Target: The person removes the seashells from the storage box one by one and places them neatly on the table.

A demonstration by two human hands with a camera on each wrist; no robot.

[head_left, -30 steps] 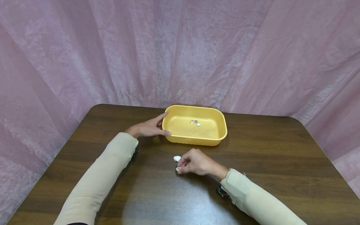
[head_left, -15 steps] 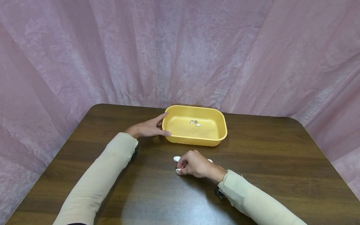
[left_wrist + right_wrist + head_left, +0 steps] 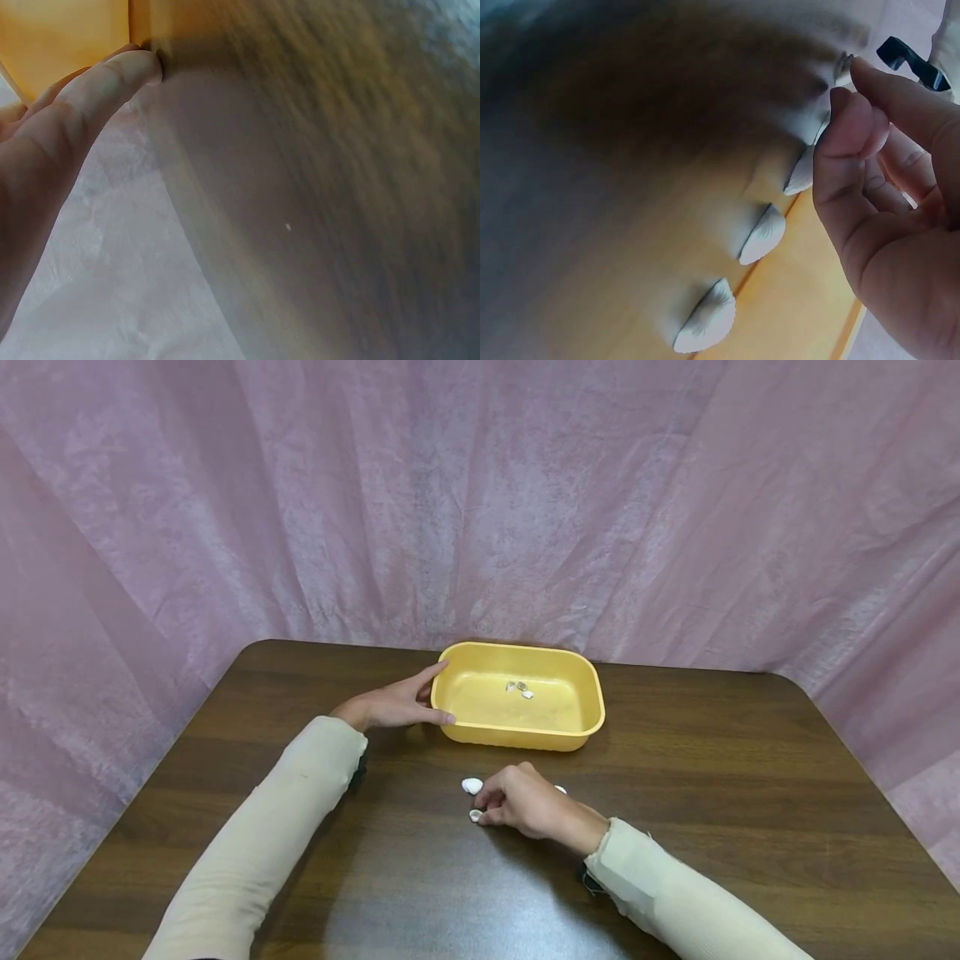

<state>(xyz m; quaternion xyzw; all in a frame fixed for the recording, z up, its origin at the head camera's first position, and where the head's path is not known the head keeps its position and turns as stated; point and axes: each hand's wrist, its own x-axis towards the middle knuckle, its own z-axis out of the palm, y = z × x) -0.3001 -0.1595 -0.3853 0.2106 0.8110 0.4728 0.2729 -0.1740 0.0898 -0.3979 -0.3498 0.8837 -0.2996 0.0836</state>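
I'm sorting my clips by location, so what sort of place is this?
Perhaps an indoor recording setup: a pink curtain hangs behind a wooden table, with a tub and shells on it.

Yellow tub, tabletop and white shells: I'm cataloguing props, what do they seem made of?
Yellow tub: likely moulded plastic, smooth and slightly glossy, with rounded corners.
Tabletop: wood grain with a sheen; laminate or varnished wood, I can't tell.
White shells: probably real seashell, matte, faintly ribbed, though casts could look alike.

Pink curtain [image 3: 480,502] behind brown wooden table [image 3: 720,760]
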